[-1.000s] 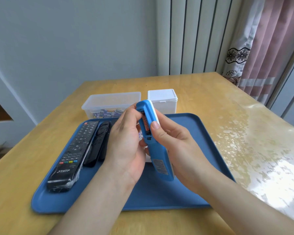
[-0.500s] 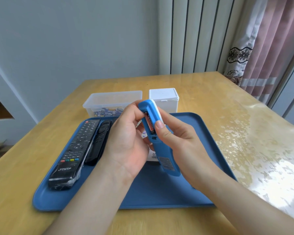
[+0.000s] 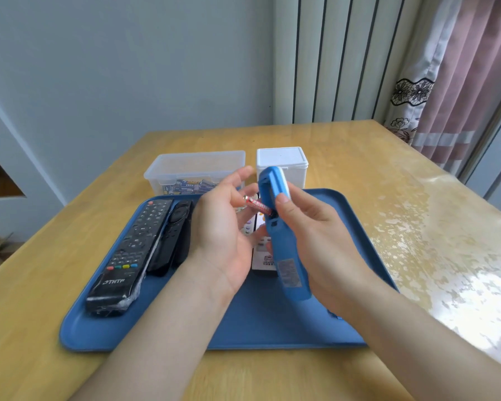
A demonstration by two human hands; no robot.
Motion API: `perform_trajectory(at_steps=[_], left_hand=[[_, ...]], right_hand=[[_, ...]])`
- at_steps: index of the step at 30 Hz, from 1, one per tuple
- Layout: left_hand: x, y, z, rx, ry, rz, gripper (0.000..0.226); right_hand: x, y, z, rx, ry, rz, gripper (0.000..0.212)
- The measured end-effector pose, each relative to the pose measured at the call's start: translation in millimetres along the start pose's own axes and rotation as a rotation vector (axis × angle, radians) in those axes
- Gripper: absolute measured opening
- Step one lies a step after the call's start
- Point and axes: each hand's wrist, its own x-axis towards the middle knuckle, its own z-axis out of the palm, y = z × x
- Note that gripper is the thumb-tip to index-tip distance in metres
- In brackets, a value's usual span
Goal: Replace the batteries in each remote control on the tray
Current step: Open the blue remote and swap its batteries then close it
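The right hand (image 3: 315,227) grips the blue remote (image 3: 284,250), tilted above the tray (image 3: 272,328) with black remotes (image 3: 133,247). A red battery (image 3: 257,205) sticks out toward the left hand (image 3: 220,227), whose hold I cannot tell. On the worktop (image 3: 359,157), the clear box (image 3: 197,166) holds blue batteries (image 3: 188,185); the white box (image 3: 282,162) is closed.

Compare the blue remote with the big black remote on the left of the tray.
The blue remote is held up in the right hand, back showing, a battery poking out; the big black remote lies flat on the tray, buttons up, untouched. Both are long and slim.
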Motion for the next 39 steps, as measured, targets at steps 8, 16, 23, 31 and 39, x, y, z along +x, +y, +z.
perform_trajectory(at_steps=[8,16,23,31,39], left_hand=[[2.3,-14.1,-3.4,0.472,-0.214,0.202,0.039],[-6.2,45.1,-37.0,1.197,-0.053,0.374,0.037],[-23.8,22.1,-56.4,2.087,-0.154,0.192,0.018],[-14.0,29.8,-43.7,1.474,-0.296,0.164,0.017],[71.6,39.2,6.7,1.313,-0.239,0.352,0.035]], right_hand=[[3.0,-17.4,-12.7,0.333,0.037,0.191,0.026],[10.8,-21.9,-20.6,0.194,0.141,0.211,0.017],[18.0,-9.5,-30.3,-0.223,0.167,0.125,0.030],[24.7,12.6,-38.1,-0.527,0.166,0.195,0.056],[36.8,-3.2,-55.7,-0.523,0.161,0.084,0.064]])
